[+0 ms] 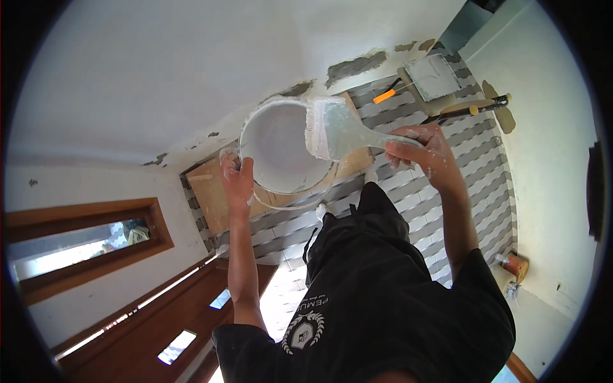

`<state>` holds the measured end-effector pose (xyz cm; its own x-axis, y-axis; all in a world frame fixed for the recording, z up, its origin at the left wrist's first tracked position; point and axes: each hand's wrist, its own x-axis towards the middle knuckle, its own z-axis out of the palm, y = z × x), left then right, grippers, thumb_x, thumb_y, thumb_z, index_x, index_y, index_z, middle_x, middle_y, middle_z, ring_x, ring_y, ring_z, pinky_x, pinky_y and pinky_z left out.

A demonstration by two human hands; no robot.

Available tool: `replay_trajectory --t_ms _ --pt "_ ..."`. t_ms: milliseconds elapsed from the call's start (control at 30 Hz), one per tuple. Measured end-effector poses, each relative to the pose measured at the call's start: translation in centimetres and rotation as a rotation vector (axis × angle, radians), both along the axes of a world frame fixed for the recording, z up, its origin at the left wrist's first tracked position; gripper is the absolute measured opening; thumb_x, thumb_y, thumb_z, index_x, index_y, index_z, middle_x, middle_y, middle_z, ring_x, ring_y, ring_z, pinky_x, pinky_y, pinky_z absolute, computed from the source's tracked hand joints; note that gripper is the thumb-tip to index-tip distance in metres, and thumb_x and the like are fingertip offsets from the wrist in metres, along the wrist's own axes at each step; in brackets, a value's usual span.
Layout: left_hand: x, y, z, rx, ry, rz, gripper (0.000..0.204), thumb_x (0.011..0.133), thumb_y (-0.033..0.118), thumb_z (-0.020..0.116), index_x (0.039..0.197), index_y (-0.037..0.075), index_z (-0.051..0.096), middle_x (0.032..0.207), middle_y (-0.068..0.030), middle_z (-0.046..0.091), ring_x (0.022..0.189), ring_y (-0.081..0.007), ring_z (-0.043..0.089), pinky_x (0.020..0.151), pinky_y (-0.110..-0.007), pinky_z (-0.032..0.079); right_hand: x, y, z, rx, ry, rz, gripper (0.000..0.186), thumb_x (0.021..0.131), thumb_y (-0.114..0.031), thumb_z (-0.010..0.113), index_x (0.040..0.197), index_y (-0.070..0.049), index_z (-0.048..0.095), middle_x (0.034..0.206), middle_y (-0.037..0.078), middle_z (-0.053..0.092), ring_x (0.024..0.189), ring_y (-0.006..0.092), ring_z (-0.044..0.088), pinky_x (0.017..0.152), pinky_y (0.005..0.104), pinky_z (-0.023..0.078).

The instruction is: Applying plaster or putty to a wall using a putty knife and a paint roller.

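Note:
My left hand grips the left rim of a round white bucket, thumb over the edge and fingers round the outside. The bucket's inside looks whitish, and its thin handle hangs down on the near side. In my right hand is the handle of a wide paintbrush, its fingers wrapped round it. The brush is spattered with white, and its broad head lies sideways over the bucket's right rim, bristles pointing left toward the opening. Whether the bristles touch the bucket is unclear.
A brown board lies under the bucket on the tiled floor. Farther right are a whitened paint tray, an orange-handled roller and dark-handled tools. A white wall with bare patches rises ahead; an orange container stands right.

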<state>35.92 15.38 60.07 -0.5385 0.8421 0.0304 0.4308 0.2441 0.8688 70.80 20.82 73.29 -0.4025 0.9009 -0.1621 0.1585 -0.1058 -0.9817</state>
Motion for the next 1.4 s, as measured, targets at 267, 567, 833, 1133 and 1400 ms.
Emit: replay_trajectory --t_ms 267,567,833,1133,1400 --pt "5.3 9.2 -17.3 -0.19 0.041 -0.049 0.034 0.075 0.012 0.056 0.104 -0.004 0.049 0.096 -0.0151 0.054 0.083 -0.0258 0.054 0.076 -0.038 0.044 7.6 12.4 -9.9 -0.275 0.12 -0.077 0.028 0.079 -0.025 0.068 0.081 0.003 0.066 0.069 0.005 0.062 0.062 0.0077 0.055 0.057 0.0222 0.04" --pt "14.4 19.6 -43.6 -0.723 -0.259 0.11 0.065 0.082 0.03 0.056 0.136 0.001 0.035 0.141 -0.0199 0.034 0.13 -0.0321 0.032 0.108 -0.039 0.024 22.5 37.3 -26.7 -0.202 0.184 -0.428 0.03 0.08 -0.024 0.069 0.092 0.004 0.066 0.074 0.004 0.064 0.068 0.0069 0.057 0.06 0.0193 0.041" --pt "17.7 25.9 -67.6 -0.667 -1.413 0.436 0.047 0.084 0.034 0.05 0.127 0.017 0.043 0.115 -0.009 0.056 0.1 -0.0296 0.057 0.084 -0.055 0.045 35.5 51.7 -47.7 0.099 -0.106 -1.14 0.023 0.083 -0.02 0.068 0.088 0.003 0.067 0.07 0.003 0.063 0.065 0.0081 0.055 0.064 0.0212 0.043" --pt "21.0 35.8 -82.2 -0.468 -1.493 0.621 0.045 0.084 0.031 0.049 0.122 0.008 0.049 0.128 -0.0122 0.052 0.125 -0.0301 0.044 0.104 -0.058 0.029 43.0 62.1 -57.8 0.379 -0.243 -1.337 0.032 0.086 -0.029 0.065 0.075 0.001 0.065 0.063 0.004 0.06 0.059 0.009 0.054 0.054 0.022 0.04" --pt "19.5 37.2 -85.7 -0.571 -1.551 0.776 0.045 0.085 0.027 0.043 0.126 0.009 0.04 0.132 -0.012 0.048 0.124 -0.0322 0.045 0.1 -0.062 0.032 42.2 65.0 -60.8 0.671 -0.981 -0.828 0.026 0.083 -0.023 0.069 0.082 0.003 0.066 0.066 0.008 0.064 0.058 0.0136 0.06 0.058 0.0265 0.047"
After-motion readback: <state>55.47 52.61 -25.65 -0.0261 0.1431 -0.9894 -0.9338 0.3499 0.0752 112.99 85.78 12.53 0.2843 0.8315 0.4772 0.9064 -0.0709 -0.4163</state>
